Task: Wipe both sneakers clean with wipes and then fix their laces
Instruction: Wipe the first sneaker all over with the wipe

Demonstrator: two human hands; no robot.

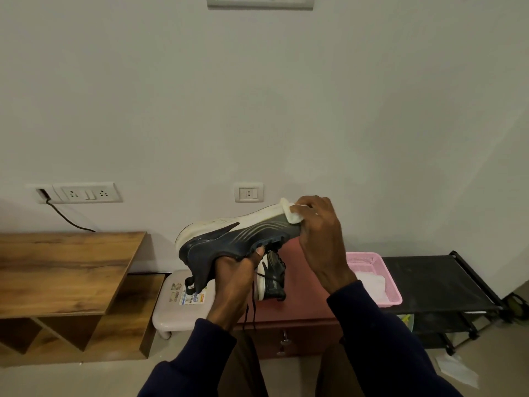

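1. Two dark-sleeved arms reach forward from the bottom edge. The left hand (243,265) rises palm-up and the right hand (317,233) arches down from above.
2. The left hand's grip is closed round the first sneaker (229,239) from beneath. Its thumb presses the dark upper by the laces, and one black lace (254,308) dangles below the wrist.
3. That sneaker is held in mid-air on its side, white sole towards the wall, heel to the left and toe to the right, so the grip sits under its middle.
4. The right hand's grip is curled tight on one white wipe (292,214), pressing it against the toe end of the sole, just right of the left hand's hold.
5. Sneakers counted: two. The second sneaker (272,282) rests on the reddish tabletop (303,305), directly below the first one and partly hidden by the left hand.
6. One pink basket (383,270) sits at the tabletop's right end with something white inside; what it is cannot be told.
7. On the floor at lower right lies a crumpled white sheet (458,371).
8. Further back stand a black rack (429,282), a pale stool (183,313) and a wooden desk (63,267), all against the wall.
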